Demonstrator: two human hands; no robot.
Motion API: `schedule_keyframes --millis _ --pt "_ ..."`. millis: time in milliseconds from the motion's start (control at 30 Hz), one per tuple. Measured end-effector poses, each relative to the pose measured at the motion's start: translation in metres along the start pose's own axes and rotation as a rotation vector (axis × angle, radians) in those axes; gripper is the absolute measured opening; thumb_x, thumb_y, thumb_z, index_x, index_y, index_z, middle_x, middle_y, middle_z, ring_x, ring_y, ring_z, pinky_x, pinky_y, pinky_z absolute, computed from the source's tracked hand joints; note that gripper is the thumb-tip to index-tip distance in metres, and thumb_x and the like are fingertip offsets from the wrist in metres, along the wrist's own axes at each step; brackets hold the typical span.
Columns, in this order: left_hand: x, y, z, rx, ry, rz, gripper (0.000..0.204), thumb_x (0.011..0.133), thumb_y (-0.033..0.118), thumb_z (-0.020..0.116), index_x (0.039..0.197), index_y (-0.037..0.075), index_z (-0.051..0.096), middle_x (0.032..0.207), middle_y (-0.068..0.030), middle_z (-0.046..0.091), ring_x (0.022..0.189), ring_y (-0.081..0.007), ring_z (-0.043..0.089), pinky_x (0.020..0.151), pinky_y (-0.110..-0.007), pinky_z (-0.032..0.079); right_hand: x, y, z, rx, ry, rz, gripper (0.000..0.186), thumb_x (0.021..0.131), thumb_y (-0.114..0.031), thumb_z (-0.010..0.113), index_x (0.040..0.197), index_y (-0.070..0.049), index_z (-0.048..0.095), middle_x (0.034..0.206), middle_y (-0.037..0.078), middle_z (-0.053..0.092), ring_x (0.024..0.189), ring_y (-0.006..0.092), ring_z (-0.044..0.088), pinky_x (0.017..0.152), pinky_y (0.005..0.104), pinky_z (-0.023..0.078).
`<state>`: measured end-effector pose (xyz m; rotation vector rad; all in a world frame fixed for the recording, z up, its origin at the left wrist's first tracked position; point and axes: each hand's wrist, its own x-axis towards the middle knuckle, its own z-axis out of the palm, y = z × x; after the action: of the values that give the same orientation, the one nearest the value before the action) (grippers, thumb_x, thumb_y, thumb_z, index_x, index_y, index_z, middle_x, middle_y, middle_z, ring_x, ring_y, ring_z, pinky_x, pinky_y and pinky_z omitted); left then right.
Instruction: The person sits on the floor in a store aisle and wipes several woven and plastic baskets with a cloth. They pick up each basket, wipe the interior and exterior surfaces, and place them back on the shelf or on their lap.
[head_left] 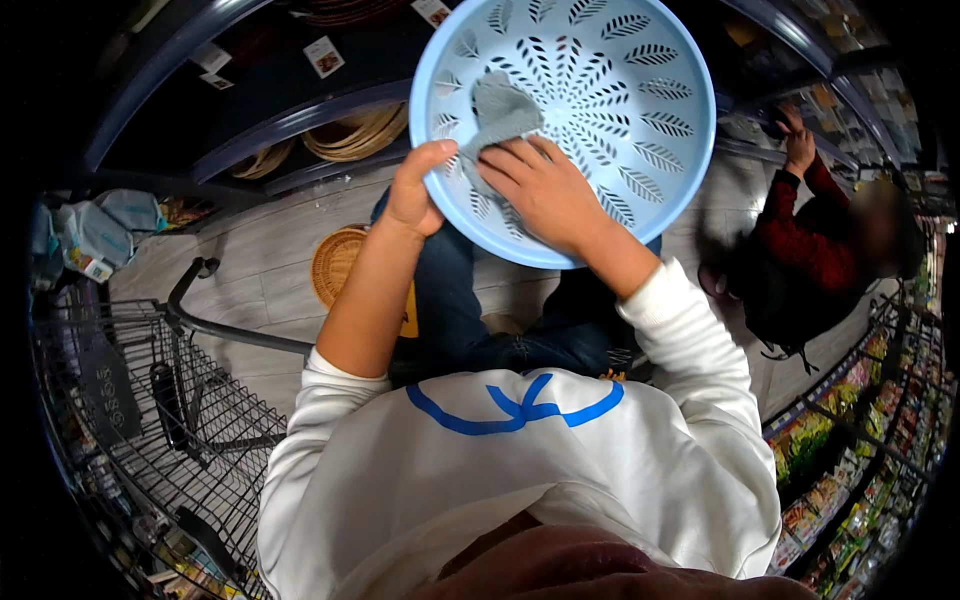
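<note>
While your left hand (pixel 414 192) grips the basket (pixel 707 105), press the cloth (pixel 505 108) your right hand (pixel 548 190) holds evenly inside.

The blue basket (pixel 706 100) offers passage on its right, but grey cloth (pixel 507 107) and the right fingers (pixel 515 165) obstruct its left.

Light-blue round plastic basket (pixel 704 110) — leaf-shaped cutouts through base and sides, broad smooth rim, open side facing camera. Gray cloth (pixel 505 110) inside it — crumpled, toward the left side, partly hidden.
</note>
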<state>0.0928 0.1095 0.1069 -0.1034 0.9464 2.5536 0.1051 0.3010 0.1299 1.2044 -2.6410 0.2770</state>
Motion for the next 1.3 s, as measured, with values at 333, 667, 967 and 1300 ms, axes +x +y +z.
schedule_keyframes --millis 333,667,967,1300 --pt "-0.005 0.006 0.008 0.074 -0.036 0.066 0.059 0.076 0.017 0.056 0.127 -0.006 0.038 0.116 -0.0211 0.054 0.102 -0.0299 0.057 0.089 -0.039 0.048 0.038 0.109 -0.041 -0.341 0.237 0.387 0.028 0.075 -0.010 0.054 0.103 -0.008 0.053 0.094 0.008 0.057 0.089 0.0291 0.057 0.074 0.0390 0.048" --pt "-0.004 0.003 0.013 0.016 -0.074 0.055 0.063 0.076 0.018 0.056 0.130 -0.006 0.034 0.119 -0.0222 0.052 0.106 -0.0300 0.055 0.091 -0.039 0.047 -0.011 -0.021 0.009 0.378 -0.058 0.609 0.031 0.076 -0.011 0.054 0.104 0.002 0.050 0.093 0.024 0.058 0.089 0.0388 0.057 0.079 0.0447 0.045" --pt "-0.011 0.001 0.010 0.030 -0.064 0.062 0.062 0.077 0.019 0.060 0.131 -0.002 0.035 0.117 -0.0180 0.052 0.108 -0.0256 0.053 0.092 -0.038 0.045 -0.020 -0.001 0.014 0.555 -0.047 0.369 0.030 0.074 -0.005 0.054 0.104 -0.003 0.054 0.094 0.016 0.055 0.092 0.0335 0.054 0.082 0.0396 0.043" --pt "-0.012 0.005 0.005 0.111 -0.105 0.044 0.067 0.076 0.017 0.059 0.134 -0.002 0.030 0.121 -0.0179 0.050 0.109 -0.0265 0.053 0.092 -0.038 0.045 0.022 0.097 -0.007 -0.019 0.547 0.447 0.032 0.072 -0.006 0.059 0.103 0.000 0.054 0.098 0.021 0.056 0.089 0.0375 0.055 0.078 0.0417 0.045"
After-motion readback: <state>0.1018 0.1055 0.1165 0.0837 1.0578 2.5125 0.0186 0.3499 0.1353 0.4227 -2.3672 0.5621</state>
